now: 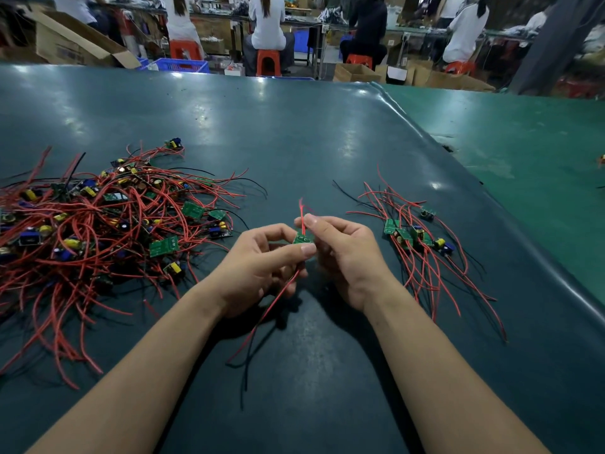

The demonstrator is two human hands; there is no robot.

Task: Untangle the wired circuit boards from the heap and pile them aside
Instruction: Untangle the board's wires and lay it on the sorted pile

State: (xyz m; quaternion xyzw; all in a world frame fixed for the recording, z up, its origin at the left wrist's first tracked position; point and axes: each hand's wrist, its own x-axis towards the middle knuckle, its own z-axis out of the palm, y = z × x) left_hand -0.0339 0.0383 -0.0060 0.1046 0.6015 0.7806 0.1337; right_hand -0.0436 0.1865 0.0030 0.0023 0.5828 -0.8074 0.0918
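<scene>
Both hands meet above the middle of the dark teal surface (294, 142), which has a smooth, slightly glossy sheen with pale light spots. The left hand (258, 267) has its grip curled around a small green circuit board (302, 239), thumb pressed along the board's near edge. The right hand (340, 253) pinches a thin red wire (302, 214) that rises from the board, thumb and forefinger closed on it. More red and black leads (262, 319) trail down from the board between the wrists and lie on the surface.

To the left sits the heap (108, 224): a dense tangle of flexible red wires with a few black ones, studded with flat green rectangular boards carrying yellow coil parts and blue block-shaped components. To the right, well apart from the heap, lies the sorted pile (415, 237), a smaller cluster of boards side by side with their wires fanned out in loose, roughly parallel strands.

Beyond the far edge, people sit on orange plastic stools (268, 62) among brown cardboard boxes (75, 44) and a blue crate (183, 65).
</scene>
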